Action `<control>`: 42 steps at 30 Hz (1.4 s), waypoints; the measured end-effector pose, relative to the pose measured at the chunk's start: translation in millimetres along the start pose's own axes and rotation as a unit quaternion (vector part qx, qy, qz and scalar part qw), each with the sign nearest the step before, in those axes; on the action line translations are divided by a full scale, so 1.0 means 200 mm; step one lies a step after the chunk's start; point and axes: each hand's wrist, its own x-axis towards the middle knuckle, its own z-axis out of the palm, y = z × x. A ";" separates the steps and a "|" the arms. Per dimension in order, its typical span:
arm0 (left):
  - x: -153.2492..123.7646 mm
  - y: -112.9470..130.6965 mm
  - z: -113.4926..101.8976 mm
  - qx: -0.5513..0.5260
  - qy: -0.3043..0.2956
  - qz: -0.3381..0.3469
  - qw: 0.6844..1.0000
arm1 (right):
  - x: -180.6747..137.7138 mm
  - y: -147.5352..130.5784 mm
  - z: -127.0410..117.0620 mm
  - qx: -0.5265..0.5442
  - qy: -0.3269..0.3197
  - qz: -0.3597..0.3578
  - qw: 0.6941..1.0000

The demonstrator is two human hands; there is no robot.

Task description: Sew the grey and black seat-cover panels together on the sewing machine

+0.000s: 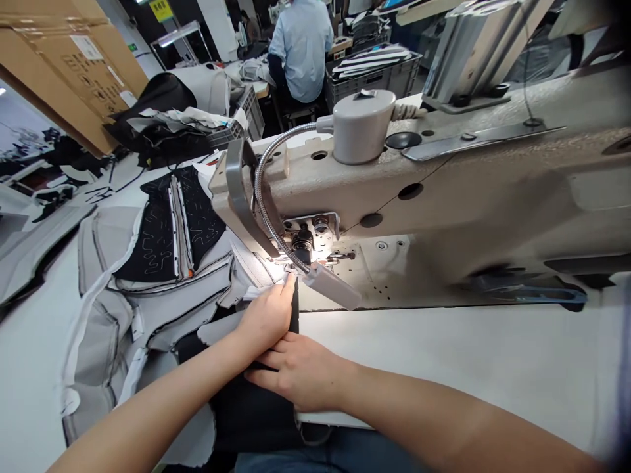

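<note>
Left hand (266,318) and right hand (308,371) lay on black fabric (261,417) beside the sewing machine (493,177).
Left fingers were together near the lamp (332,288), right ones slightly apart; I couldn't tell whether either gripped. The fabric crossed the worktop's (419,355) near edge.

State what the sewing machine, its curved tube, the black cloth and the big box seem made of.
Sewing machine: probably painted metal, going by its pebbled, slightly glossy beige coat.
Curved tube: likely bare metal; its shiny ribs catch the light.
Black cloth: matte, perhaps fabric; it lies limp, but no weave shows.
Box: apparently cardboard, dull brown with dark print.
</note>
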 end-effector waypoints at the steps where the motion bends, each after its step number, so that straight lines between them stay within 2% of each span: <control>1: 0.00 0.00 0.00 0.001 -0.007 0.001 1.000 | 0.00 0.00 0.00 0.003 0.002 0.000 1.000; 6: 0.00 0.01 -0.03 -0.001 -0.029 -0.007 1.000 | 0.00 0.00 0.01 0.006 0.010 0.006 1.000; 10: 0.03 -0.02 -0.08 -0.051 -0.033 -0.042 0.997 | 0.01 0.00 -0.01 -0.010 0.020 0.003 1.000; 15: 0.05 -0.06 -0.14 -0.104 -0.064 -0.041 0.992 | 0.00 0.01 0.00 -0.022 0.025 0.004 0.999; 22: 0.06 -0.07 -0.14 -0.137 -0.068 -0.039 0.988 | 0.00 0.00 0.01 -0.027 0.031 0.003 0.999; 28: 0.10 -0.07 -0.17 -0.238 -0.031 0.002 0.971 | 0.02 -0.01 0.01 -0.040 0.041 0.022 0.998; 32: 0.10 -0.05 -0.17 -0.288 -0.024 -0.019 0.957 | 0.03 -0.02 0.03 -0.039 0.060 0.026 0.997; 38: 0.08 -0.03 -0.15 -0.277 -0.026 -0.028 0.960 | 0.04 0.01 0.04 -0.011 0.044 0.070 0.997; 42: 0.10 -0.03 -0.18 -0.248 -0.018 -0.030 0.968 | 0.05 0.04 0.02 -0.022 0.045 0.106 0.993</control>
